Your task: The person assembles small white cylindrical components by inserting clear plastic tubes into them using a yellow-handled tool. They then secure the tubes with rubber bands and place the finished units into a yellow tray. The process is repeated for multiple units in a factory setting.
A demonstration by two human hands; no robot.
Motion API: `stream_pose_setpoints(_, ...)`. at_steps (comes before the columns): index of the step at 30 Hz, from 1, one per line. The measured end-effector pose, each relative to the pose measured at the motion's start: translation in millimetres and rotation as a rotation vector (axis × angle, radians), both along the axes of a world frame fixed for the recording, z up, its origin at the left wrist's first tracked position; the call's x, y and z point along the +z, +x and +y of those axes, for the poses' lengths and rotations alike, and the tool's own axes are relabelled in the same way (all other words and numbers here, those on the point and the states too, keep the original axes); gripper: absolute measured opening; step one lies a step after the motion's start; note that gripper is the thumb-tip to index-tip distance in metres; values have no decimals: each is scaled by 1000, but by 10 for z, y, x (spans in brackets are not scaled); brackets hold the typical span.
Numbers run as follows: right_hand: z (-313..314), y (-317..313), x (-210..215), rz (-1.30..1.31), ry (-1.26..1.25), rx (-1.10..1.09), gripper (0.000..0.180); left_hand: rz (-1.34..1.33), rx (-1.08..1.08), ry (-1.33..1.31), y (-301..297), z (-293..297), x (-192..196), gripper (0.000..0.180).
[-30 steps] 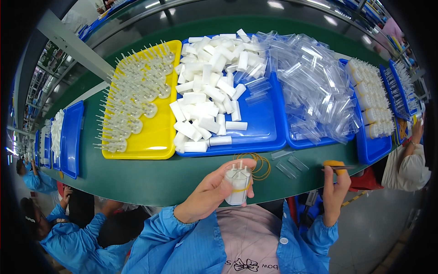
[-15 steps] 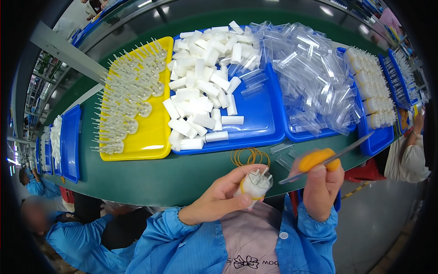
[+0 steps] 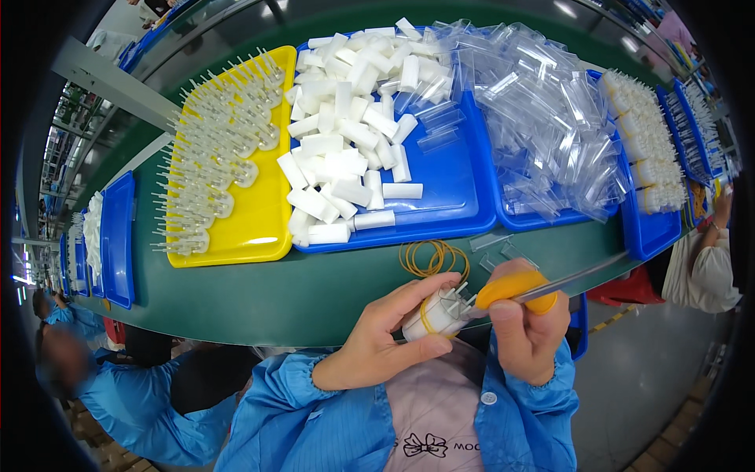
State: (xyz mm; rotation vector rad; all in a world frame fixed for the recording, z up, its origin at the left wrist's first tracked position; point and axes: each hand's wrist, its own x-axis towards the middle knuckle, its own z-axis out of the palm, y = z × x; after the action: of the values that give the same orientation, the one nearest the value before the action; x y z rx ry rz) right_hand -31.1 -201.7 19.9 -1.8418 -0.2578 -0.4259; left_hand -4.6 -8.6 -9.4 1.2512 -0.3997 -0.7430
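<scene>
My left hand [image 3: 391,333] is closed round a white cylindrical part [image 3: 432,316], with a yellow rubber band round its middle. White pins and a clear edge show at its end facing right. Closed on a long thin metal tool [image 3: 578,276], my right hand [image 3: 528,334] is just right of that part. A bright yellow covering [image 3: 511,288] lies where the fingers grip; whether it belongs to the tool or the fingers I cannot tell. The tool's working tip is at or near the pins, partly hidden. Yellow rubber bands [image 3: 432,258] lie on the bench beyond my left hand.
On the green bench [image 3: 236,303], a yellow tray [image 3: 263,236] bears rows of pinned white parts. A blue tray [image 3: 448,206] holds white blocks, another clear plastic pieces [image 3: 550,118]. White pinned bundles [image 3: 646,149] fill a tray at right. A person in blue [image 3: 149,417] sits at left.
My right hand has moved left and down, bringing the tool to the pinned end of the white part. My left hand has tilted the part slightly. The view has shifted a little.
</scene>
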Motion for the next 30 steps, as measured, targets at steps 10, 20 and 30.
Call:
stream_pose_setpoints(10,36,-46,-73,259,397,-89,18,-51,56,34,-22,-24,-84,71)
stream_pose_setpoints(20,-19,-49,-116,93,4,-65,16,-174,152,110,-42,-49,-164,67)
stream_pose_setpoints(30,25,-57,-130,143,334,-53,16,-216,120,133,1,-40,-108,72)
